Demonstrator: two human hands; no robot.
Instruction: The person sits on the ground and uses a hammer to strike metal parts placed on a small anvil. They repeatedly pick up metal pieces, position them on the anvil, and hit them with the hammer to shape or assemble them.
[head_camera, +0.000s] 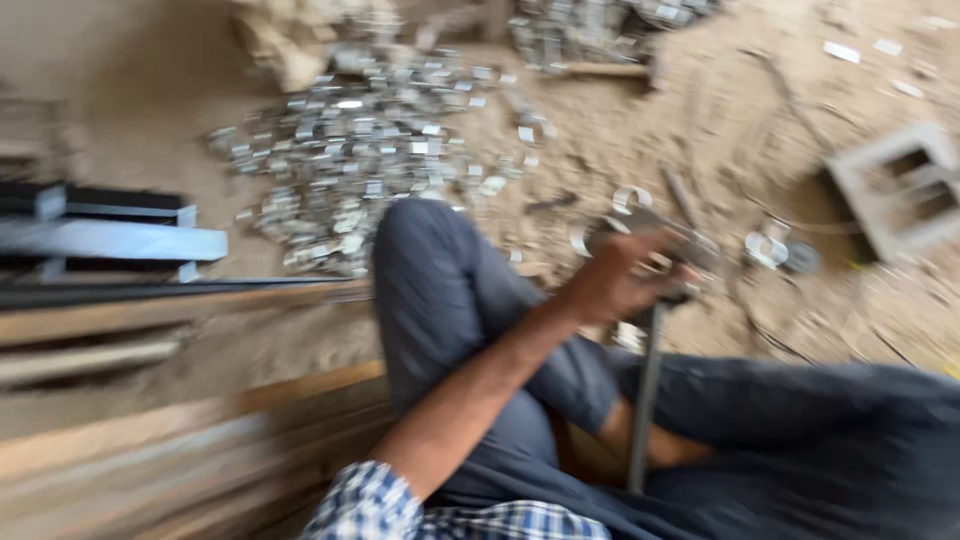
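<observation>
The left hand (615, 280) is clenched around a metal tool (650, 240); the heap of metal clips (360, 150) lies beyond it. The right hand is hidden.

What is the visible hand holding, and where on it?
The left hand grips the top end of an upright metal tool; blur hides finer detail.

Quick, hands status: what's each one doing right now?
Left hand: closed around the top of a metal tool, by a curled metal strip.
Right hand: not in view.
</observation>
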